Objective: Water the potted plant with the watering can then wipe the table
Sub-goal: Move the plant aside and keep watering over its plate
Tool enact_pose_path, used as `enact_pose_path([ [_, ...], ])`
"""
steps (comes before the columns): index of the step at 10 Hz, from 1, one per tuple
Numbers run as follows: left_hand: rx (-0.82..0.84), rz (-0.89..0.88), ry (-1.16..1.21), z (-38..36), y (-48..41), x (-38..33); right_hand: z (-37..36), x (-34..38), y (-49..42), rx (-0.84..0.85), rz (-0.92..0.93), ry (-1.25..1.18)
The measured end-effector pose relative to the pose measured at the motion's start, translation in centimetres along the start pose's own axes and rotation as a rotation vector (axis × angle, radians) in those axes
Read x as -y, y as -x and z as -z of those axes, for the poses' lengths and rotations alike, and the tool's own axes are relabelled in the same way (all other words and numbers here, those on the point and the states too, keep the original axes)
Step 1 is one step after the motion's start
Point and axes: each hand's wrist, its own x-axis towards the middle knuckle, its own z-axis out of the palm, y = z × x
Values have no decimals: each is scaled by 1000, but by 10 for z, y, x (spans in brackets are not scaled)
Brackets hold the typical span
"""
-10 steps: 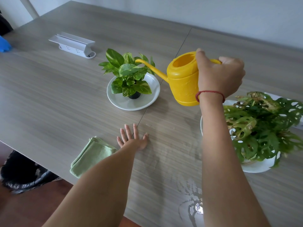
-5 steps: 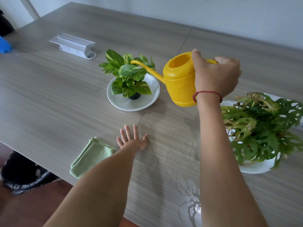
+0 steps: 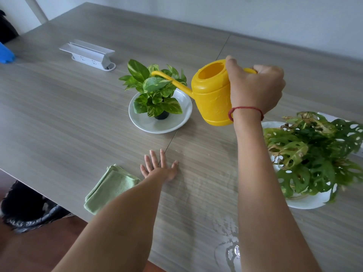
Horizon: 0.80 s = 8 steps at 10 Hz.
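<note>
Watering can (image 3: 212, 95) (right hand (image 3: 255, 89) gripping its handle) points spout leftward over plant (image 3: 155, 91); left hand (image 3: 159, 169) flat, fingers spread.

Yellow plastic watering can (image 3: 212, 99): round body, open top, long thin spout. Held clear of the table (image 3: 59, 118), slightly tilted, spout tip over the leaves of the potted plant. Handle hidden inside a closed right hand (image 3: 255, 89).

Potted plant (image 3: 155, 91): small, with green-and-yellow variegated leaves, upright in a black pot on a white plate (image 3: 145, 122), near the centre seam of the table.

Green cloth (image 3: 110, 189): folded, flat, close to the near edge of the table.

Table: grey wood-grain surface; water pooled and streaked near the near edge, right of the cloth.
</note>
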Motion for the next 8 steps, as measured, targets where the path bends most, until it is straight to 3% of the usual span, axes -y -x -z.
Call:
enact_pose_path([
  [3, 7, -3, -2, 0, -2, 1, -2, 0, 2, 16, -21, 8],
  [8, -7, -2, -15, -3, -8, 1, -22, -58, 44, 99, -530, -411],
])
